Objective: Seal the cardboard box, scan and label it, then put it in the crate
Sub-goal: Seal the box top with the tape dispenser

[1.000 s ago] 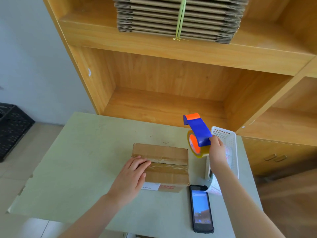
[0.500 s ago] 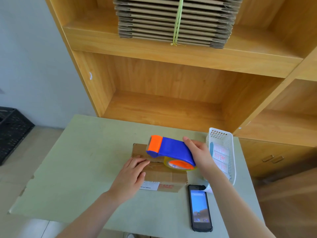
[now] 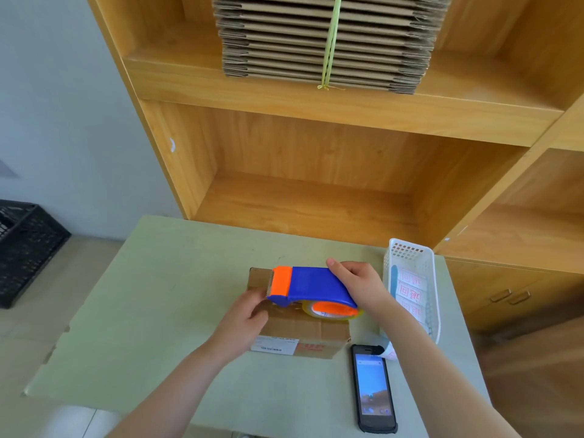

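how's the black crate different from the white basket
The black crate sits on the floor left of the table, while the white basket stands on the table's right side. The crate looks larger and is cut off by the picture's edge; the basket is narrow and holds red-printed labels. Both have perforated plastic walls.

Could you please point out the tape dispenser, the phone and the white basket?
tape dispenser [image 3: 316, 284], head view, blue body.
phone [image 3: 373, 387], head view, screen.
white basket [image 3: 407, 248], head view, far wall.
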